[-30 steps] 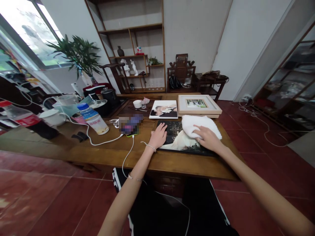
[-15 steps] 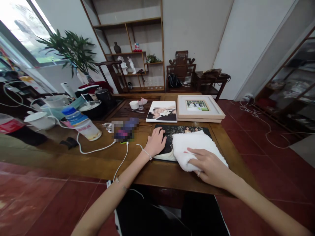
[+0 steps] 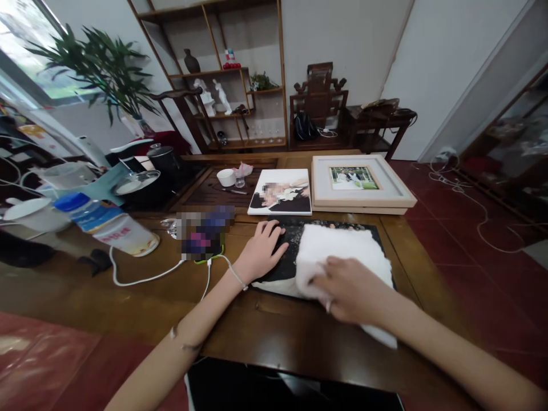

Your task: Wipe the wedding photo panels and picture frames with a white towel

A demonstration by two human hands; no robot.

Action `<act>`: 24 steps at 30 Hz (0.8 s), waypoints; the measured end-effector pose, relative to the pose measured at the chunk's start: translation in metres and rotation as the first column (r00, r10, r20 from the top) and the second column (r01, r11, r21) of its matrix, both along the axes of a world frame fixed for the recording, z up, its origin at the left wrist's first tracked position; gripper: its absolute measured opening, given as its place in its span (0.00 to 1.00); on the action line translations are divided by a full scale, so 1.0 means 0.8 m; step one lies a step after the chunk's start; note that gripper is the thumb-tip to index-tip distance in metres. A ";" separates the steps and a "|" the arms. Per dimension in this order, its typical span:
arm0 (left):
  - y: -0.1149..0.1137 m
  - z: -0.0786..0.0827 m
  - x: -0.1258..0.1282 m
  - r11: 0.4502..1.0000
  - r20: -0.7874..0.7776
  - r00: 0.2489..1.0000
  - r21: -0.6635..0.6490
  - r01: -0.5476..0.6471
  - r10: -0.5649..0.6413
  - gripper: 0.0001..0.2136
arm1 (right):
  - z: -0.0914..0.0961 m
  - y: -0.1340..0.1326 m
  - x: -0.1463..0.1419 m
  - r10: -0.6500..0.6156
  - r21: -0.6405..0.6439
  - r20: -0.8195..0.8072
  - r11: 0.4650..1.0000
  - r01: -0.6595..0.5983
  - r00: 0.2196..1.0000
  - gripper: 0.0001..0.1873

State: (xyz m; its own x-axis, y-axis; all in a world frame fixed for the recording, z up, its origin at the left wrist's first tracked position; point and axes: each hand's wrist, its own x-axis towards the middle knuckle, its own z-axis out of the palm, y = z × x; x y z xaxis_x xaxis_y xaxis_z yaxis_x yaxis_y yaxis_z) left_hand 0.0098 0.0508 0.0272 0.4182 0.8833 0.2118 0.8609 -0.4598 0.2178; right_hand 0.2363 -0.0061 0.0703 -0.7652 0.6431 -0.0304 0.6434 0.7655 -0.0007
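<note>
While I look down from the camera on my head, my left hand (image 3: 261, 255) lies flat on the left edge of a dark photo print (image 3: 287, 237) that rests on the wooden bench (image 3: 274, 337). Its fingers (image 3: 270, 233) are released and spread, gripping nothing, only pressing the print down. My right hand (image 3: 351, 290) sits on top of a white towel (image 3: 342, 248), which covers most of the print's right and middle and hangs a little past its near edge. The right hand is smeared by motion; its fingers look bent into the towel's near left corner, but I cannot tell whether they clutch the cloth or merely press on it. Just behind the print lies an unframed picture (image 3: 280, 191), and beside that, to the right, a framed picture (image 3: 363, 182) in a pale frame sits on what looks like a second frame. To the left of my left hand is a phone (image 3: 205, 233), blurred out, with a white cable (image 3: 141, 279) curling from it across the bench. Farther left a plastic bottle (image 3: 107, 225) with a blue cap lies on its side. Near the back of the bench stands a small white cup (image 3: 225, 177), and beyond it, well apart, are a shelf (image 3: 240, 74), a leafy plant (image 3: 98, 63) and a carved chair (image 3: 319, 97) against the wall.
</note>
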 end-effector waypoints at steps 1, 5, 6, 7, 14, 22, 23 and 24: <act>-0.001 -0.001 0.000 1.000 0.001 1.000 0.006 -0.002 0.002 0.15 | -0.004 -0.014 -0.003 0.082 -0.008 -0.010 0.997 -0.082 0.997 0.08; -0.006 -0.003 -0.002 1.000 0.035 0.999 -0.003 0.025 -0.024 0.17 | -0.019 -0.020 0.003 0.218 0.023 -0.182 0.976 -0.217 0.959 0.06; -0.007 -0.003 -0.003 0.999 0.051 0.998 -0.008 0.031 -0.030 0.17 | -0.021 -0.008 0.008 0.205 0.029 -0.233 0.978 -0.204 0.951 0.07; -0.007 -0.003 -0.004 0.999 0.068 0.997 -0.013 0.034 -0.033 0.17 | -0.021 0.007 0.015 0.180 0.030 -0.269 0.983 -0.179 0.946 0.09; -0.006 -0.009 -0.006 0.997 0.122 0.992 -0.072 0.021 -0.012 0.21 | -0.028 0.053 0.032 -0.021 0.012 -0.295 1.000 0.025 0.955 0.19; -0.004 -0.013 -0.011 0.995 0.127 0.991 -0.076 0.061 -0.051 0.21 | -0.032 -0.022 0.001 0.273 -0.094 -0.341 0.942 -0.321 0.900 0.13; -0.003 -0.013 -0.011 0.996 0.125 0.991 -0.068 0.066 -0.057 0.21 | -0.030 -0.016 0.004 0.266 -0.092 -0.352 0.944 -0.316 0.897 0.12; -0.002 -0.014 -0.012 0.996 0.122 0.991 -0.061 0.065 -0.057 0.21 | -0.030 -0.007 0.009 0.243 -0.088 -0.357 0.953 -0.291 0.902 0.13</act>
